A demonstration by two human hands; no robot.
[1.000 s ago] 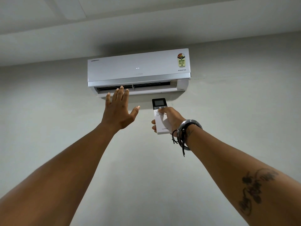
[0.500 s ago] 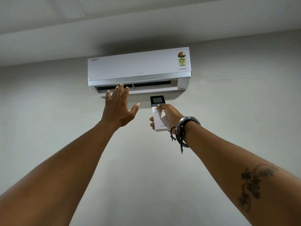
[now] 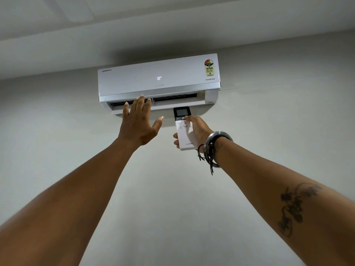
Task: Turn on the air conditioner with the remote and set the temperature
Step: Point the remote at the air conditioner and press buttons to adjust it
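A white split air conditioner (image 3: 134,81) hangs high on the wall, its front panel showing a lit "18" and its bottom louvre ajar. My right hand (image 3: 198,129) grips a white remote (image 3: 184,138) with a dark screen, pointed up at the unit; the thumb rests on the top buttons beside the power key. My left hand (image 3: 137,124) is raised flat with fingers spread, its fingertips just under the air outlet, holding nothing.
The unit sits on a plain pale wall (image 3: 278,131) directly beneath the ceiling (image 3: 172,22). A coloured energy sticker (image 3: 209,67) marks the unit's right end. Metal bangles and black cords (image 3: 213,148) circle my right wrist.
The "18" display on the unit has lit up; it was dark half a second ago. My right thumb has shifted up the remote toward the top buttons. My left hand stays under the outlet.
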